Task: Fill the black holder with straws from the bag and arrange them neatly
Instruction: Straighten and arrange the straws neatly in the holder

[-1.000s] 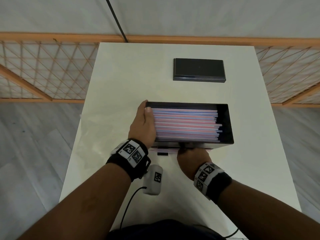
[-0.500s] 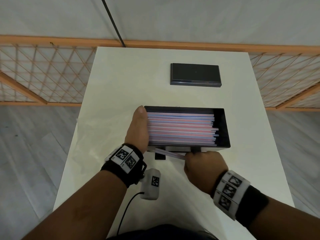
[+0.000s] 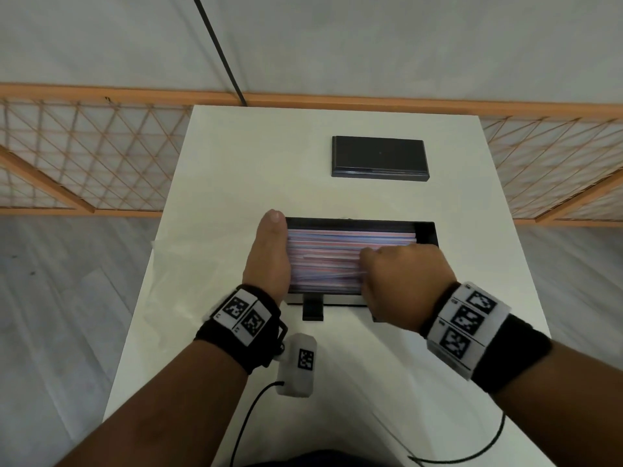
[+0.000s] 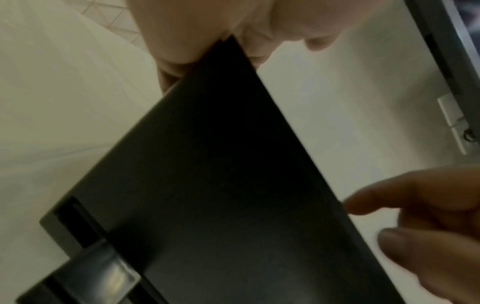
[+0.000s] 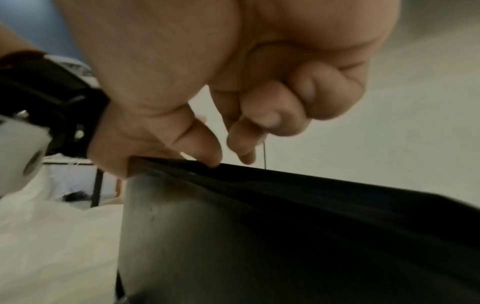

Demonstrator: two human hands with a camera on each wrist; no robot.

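Note:
The black holder stands mid-table, packed with pink, blue and white straws lying lengthwise. My left hand grips its left end, thumb along the far corner, palm against the straw ends; the left wrist view shows that hand straddling the holder's corner. My right hand hovers over the right part of the pile, fingers curled down, pinching a straw that lies on top. In the right wrist view those curled fingers sit just above the holder's rim; the straw is hidden there.
The holder's black lid lies flat at the far side of the white table. A crumpled clear plastic bag sits left of the holder. A small black tab juts from the holder's front. Orange lattice fencing flanks the table.
My right hand drew a straw from the holder's front slot, then rose and moved over the pile with it. The left hand stayed on the left end.

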